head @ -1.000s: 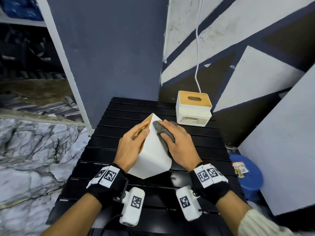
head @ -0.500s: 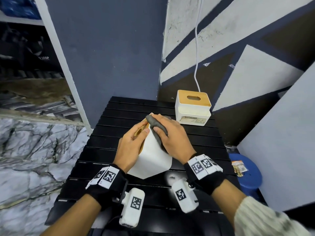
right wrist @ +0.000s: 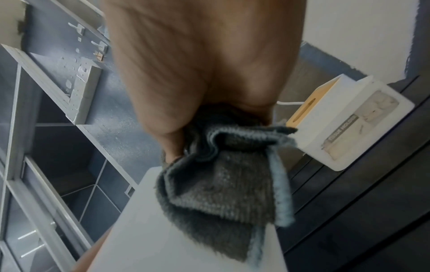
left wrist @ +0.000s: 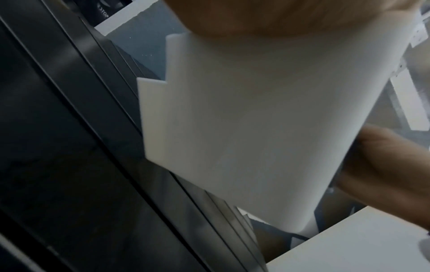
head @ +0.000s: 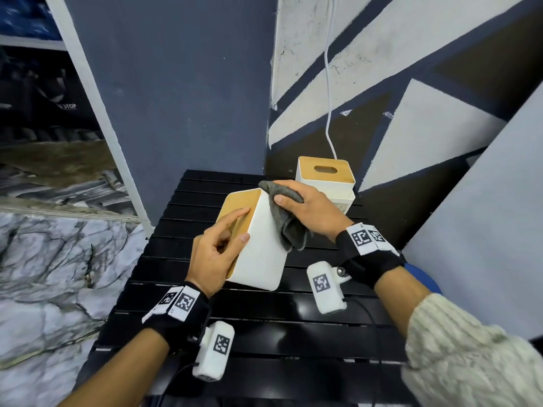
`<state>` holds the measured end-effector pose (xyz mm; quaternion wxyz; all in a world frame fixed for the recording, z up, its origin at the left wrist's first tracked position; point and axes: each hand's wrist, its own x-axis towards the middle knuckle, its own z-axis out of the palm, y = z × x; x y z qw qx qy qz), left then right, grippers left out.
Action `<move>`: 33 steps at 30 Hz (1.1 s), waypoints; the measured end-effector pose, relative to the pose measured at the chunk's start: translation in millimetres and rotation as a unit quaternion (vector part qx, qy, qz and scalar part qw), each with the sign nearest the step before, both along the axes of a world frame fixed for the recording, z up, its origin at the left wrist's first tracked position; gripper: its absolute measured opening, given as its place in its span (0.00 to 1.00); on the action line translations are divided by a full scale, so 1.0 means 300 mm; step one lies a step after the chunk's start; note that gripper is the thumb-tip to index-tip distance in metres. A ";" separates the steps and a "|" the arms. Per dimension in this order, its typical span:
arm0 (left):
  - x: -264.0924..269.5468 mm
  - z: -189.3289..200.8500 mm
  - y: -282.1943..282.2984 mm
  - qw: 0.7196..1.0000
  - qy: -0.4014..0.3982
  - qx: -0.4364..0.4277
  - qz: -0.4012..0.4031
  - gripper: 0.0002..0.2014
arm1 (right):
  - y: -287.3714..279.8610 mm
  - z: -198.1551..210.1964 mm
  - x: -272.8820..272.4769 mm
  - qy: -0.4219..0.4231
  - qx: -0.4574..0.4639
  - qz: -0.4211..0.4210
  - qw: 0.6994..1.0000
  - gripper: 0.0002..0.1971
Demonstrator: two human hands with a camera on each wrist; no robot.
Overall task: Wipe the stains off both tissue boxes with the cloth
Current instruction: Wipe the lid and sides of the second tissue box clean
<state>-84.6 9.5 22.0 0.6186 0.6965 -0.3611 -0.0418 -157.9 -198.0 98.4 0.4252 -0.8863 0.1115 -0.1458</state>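
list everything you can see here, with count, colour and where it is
white tissue box with wooden lid: 1, white and tan, tipped on the table's middle, held
second white tissue box with slotted wooden lid: 1, white and tan, upright at the table's far edge
grey cloth: 1, grey, against the tipped box's white side
black slatted table: 1, black, centre
white cable: 1, white, hanging down the wall behind the far box
blue round object: 1, blue, right of the table, mostly hidden
left hand: 1, grips the tipped box
right hand: 1, grips the cloth
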 end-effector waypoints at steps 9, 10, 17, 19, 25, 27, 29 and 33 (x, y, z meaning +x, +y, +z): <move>-0.005 -0.026 0.036 0.999 -0.028 0.031 -0.017 0.22 | 0.075 -0.050 -0.078 -0.073 -0.026 -0.001 0.997 0.19; -0.009 -0.021 0.039 0.999 -0.018 0.030 -0.019 0.21 | 0.088 -0.052 -0.088 -0.083 -0.032 -0.008 0.996 0.19; -0.068 0.031 0.049 0.996 0.086 0.002 0.019 0.18 | 0.188 -0.116 -0.148 -0.122 -0.077 -0.031 0.989 0.20; -0.078 0.039 0.042 0.990 0.132 -0.014 0.054 0.16 | 0.223 -0.152 -0.162 -0.131 -0.098 -0.034 0.986 0.20; -0.081 0.045 0.036 0.958 0.259 -0.063 0.106 0.15 | 0.308 -0.259 -0.198 -0.173 -0.101 -0.052 0.978 0.21; -0.077 0.039 0.043 0.956 0.263 -0.065 0.110 0.19 | 0.336 -0.272 -0.214 -0.162 -0.098 -0.051 0.981 0.21; -0.075 0.031 0.042 0.955 0.270 -0.077 0.099 0.20 | 0.361 -0.280 -0.232 -0.161 -0.113 -0.052 0.979 0.21; -0.082 0.048 0.031 0.954 0.277 -0.097 0.061 0.17 | 0.382 -0.282 -0.257 -0.163 -0.152 -0.055 0.973 0.22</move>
